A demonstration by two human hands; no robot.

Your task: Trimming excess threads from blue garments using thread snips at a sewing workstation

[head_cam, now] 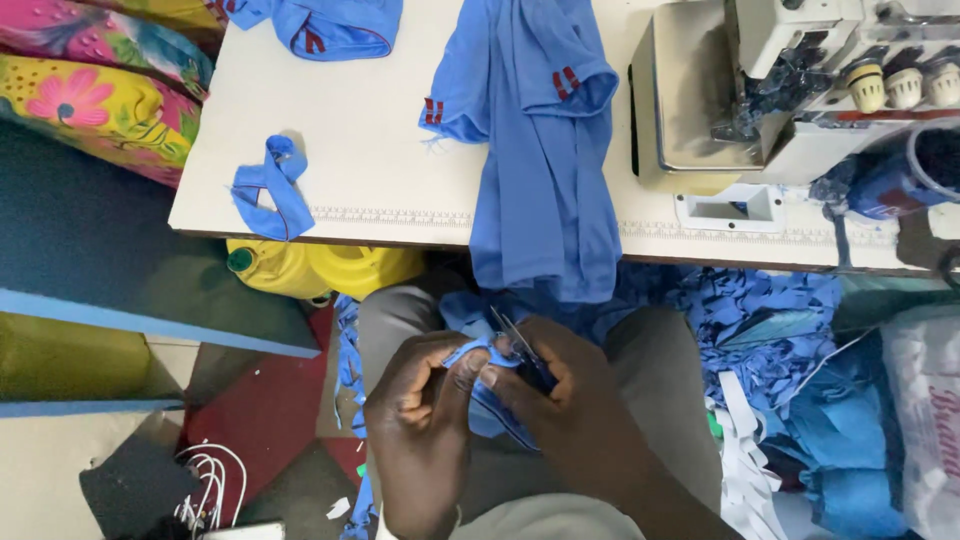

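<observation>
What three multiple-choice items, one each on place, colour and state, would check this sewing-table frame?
1. Where does the long blue garment lie?
A. Draped over the front edge of the white table
B. Folded on the floor
C. Inside the sewing machine

2. What colour is the jug under the table?
A. Red
B. Yellow
C. White

3. What are the hands doing?
A. Resting empty on the table
B. Both gripping the jug
C. Left hand pinching a blue fabric strip, right hand holding small snips at it

Answers: 1 A, the garment hangs past the table edge toward the lap. 2 B, its body is yellow with a green cap. 3 C, both hands meet at the strip above the lap.
</observation>
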